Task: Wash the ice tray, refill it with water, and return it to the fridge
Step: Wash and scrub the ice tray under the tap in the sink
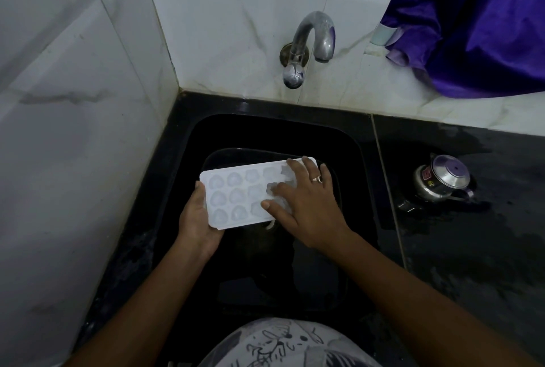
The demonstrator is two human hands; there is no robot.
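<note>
Holding a white ice tray [236,195] above the basin of a black sink [351,145], a person grips its near-left end with the left hand [197,219], thumb lying along the tray's left edge and the other fingers curled out of sight beneath it. The right hand [306,204] rests on top of the tray's right end, its fingers [295,166] spread apart and fairly straight across the moulded cells, a ring [317,179] showing on one of them. The tray lies with its long side running left to right, open face up; whether its three rows of shaped cells hold water or ice cannot be told in the dim light. On the far wall of pale marbled tiles [73,101], a curved metal tap [312,39] sits above the sink, with no stream visible from its spout. A purple cloth [472,27] hangs at the far right. On the wet black counter [472,263] to the right of the sink stands a lidded steel pot [442,181], well apart from the tray.
</note>
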